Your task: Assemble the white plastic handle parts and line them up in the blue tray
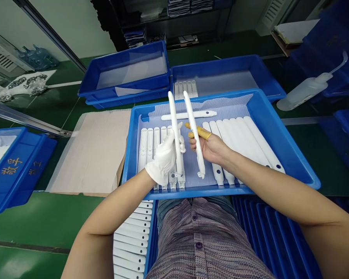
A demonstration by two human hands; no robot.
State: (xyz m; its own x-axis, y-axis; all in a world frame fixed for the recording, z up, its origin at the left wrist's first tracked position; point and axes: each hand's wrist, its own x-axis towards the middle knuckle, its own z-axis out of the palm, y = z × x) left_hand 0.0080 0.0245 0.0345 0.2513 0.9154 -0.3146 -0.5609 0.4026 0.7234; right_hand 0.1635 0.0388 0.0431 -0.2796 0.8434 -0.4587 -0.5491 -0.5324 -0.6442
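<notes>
- Fingers of the left hand (163,157), covered by a white glove (158,168), close firmly around a white plastic bar (175,133), held nearly upright above the tray; the glove probably keeps skin off the part
- Right hand (211,149) is bare except for yellow finger cots (200,132), and its fingers close narrowly on a second white plastic bar (194,128); the cots likely serve the same protective purpose
- Both bars stand side by side, just apart and slightly tilted, so their full lengths seem raised for a clear view
- Both arms reach in from the lower corners, elbows wide, with the hands meeting over the middle of the tray
- Below the hands, a blue plastic tray (192,192) carries a row of flat white bars (149,149), a fan of rounded white bars (244,139) and one bar lying crosswise (189,115); the neat overlapping rows likely keep the parts from scraping
- Closer to the person, more white bars (130,240) lie stacked in a blue tray beside a patterned button shirt (200,240)
- Further out, two blue trays (125,69) (221,73) sit beyond, a cardboard sheet (90,153) lies left, and a plastic wash bottle (305,91) rests right
</notes>
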